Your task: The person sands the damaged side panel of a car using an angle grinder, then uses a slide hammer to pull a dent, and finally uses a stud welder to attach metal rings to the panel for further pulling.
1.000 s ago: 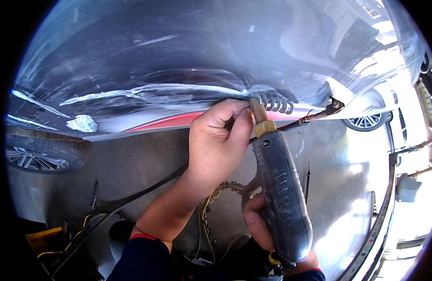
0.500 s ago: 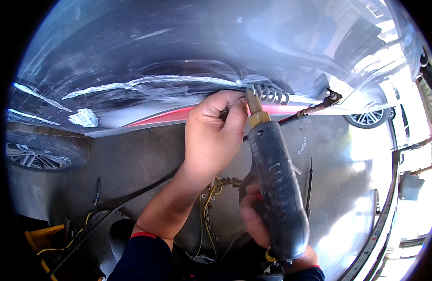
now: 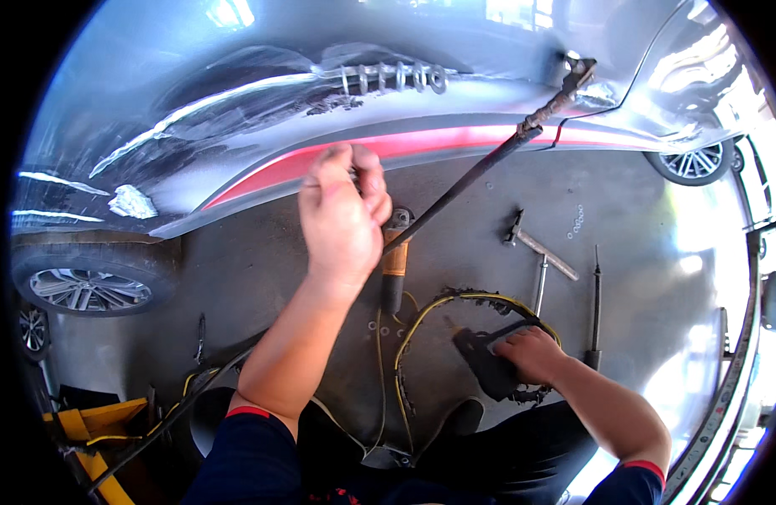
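Observation:
My left hand [image 3: 342,223] is raised before the red strip [image 3: 388,145] low on the grey car panel [image 3: 262,42]. Its fingers are curled together, and what they hold, if anything, is hidden. A row of metal rings [image 3: 401,78] stands out from the panel along a scraped, bare-metal crease. Down low, my right hand [image 3: 527,358] is closed around the handle of a black pistol-shaped welding gun [image 3: 481,362]. The gun's thin brass-coloured tip points up and left, slightly blurred, and the body is near the floor inside a loop of yellow cable [image 3: 405,341].
A dark rod [image 3: 464,189] slants from a clamp on the panel down past my left hand. On the floor lie a hammer [image 3: 546,254], a tool with an orange-brown band [image 3: 395,252], several loose rings [image 3: 576,220] and a thin black tool [image 3: 597,303]. Wheels [image 3: 89,289] show at left.
The welding gun has come down from the ring row to near the floor at right. My left hand has drawn away from the panel, and the view has shifted.

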The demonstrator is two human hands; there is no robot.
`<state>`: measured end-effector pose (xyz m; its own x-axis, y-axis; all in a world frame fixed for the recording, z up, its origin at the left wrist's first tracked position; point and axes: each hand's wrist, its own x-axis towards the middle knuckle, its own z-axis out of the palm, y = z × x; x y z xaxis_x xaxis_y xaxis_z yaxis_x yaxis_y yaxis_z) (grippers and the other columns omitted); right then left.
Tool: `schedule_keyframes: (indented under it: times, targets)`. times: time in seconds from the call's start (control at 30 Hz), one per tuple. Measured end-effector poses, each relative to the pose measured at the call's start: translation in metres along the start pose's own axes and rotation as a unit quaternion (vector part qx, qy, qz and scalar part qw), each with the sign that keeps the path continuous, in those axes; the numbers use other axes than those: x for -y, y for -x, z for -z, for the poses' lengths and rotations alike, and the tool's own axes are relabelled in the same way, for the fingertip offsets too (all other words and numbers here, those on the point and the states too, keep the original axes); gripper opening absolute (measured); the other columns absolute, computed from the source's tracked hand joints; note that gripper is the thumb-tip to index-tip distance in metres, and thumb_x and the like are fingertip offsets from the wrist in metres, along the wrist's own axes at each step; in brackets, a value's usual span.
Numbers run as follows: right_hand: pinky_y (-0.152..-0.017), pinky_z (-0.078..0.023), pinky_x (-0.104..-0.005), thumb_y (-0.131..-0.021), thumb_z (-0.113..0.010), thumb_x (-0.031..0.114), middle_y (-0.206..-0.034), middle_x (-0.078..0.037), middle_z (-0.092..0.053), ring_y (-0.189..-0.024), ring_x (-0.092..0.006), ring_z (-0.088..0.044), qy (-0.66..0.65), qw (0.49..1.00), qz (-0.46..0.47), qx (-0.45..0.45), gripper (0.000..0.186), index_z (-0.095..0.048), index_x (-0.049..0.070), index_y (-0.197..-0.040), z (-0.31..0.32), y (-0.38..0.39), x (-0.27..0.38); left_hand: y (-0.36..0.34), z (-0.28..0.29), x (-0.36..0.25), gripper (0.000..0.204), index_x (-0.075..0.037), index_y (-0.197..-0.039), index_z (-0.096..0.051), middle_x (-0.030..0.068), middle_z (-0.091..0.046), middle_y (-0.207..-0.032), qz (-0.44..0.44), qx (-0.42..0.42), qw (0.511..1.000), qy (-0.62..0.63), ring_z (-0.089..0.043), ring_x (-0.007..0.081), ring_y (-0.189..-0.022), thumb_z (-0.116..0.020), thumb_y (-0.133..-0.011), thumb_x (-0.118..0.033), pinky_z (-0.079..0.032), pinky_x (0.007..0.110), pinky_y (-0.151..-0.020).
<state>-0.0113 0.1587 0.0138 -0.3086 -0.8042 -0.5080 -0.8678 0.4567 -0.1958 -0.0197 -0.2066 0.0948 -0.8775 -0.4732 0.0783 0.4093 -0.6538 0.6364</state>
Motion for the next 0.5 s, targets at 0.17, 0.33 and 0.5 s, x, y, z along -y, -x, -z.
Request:
schedule_keyframes:
  times: [0.17,0.33,0.5]
  targets:
    - [-0.099,-0.046,-0.0454,-0.076,-0.075,0.020,-0.114,-0.015,-0.067,-0.114,-0.0342,-0.063,-0.008,0.963,-0.064,0.261,0.057,-0.058,0.019,-0.131,-0.083,-0.015,-0.040,0.041,0.017,0.074,0.027,-0.006,-0.079,-0.054,0.0014,-0.045,-0.063,0.311,0.008,0.934,-0.178,-0.035,0.0080,-0.049,-0.048,-0.099,-0.023,-0.026,0.024,-0.043]
    - [-0.097,-0.049,-0.0497,-0.089,-0.063,0.016,-0.118,-0.019,-0.067,-0.115,-0.0371,-0.064,-0.036,0.988,0.061,0.140,0.045,-0.059,0.020,-0.134,-0.143,-0.022,-0.068,0.103,0.088,0.152,0.015,-0.006,-0.085,-0.055,0.0024,-0.050,-0.073,0.537,-0.074,0.818,-0.193,-0.042,0.0087,-0.056,-0.051,-0.095,-0.017,-0.034,0.025,-0.045]
    - [-0.095,-0.051,-0.0512,-0.098,-0.052,0.021,-0.118,-0.019,-0.068,-0.115,-0.0391,-0.064,-0.138,0.973,-0.004,0.183,0.033,-0.061,0.019,-0.129,-0.216,-0.025,-0.082,0.147,0.123,0.205,0.014,-0.002,-0.101,-0.057,0.0077,-0.059,-0.088,0.601,-0.059,0.768,-0.212,-0.054,0.0130,-0.066,-0.049,-0.090,0.001,-0.052,0.030,-0.057]
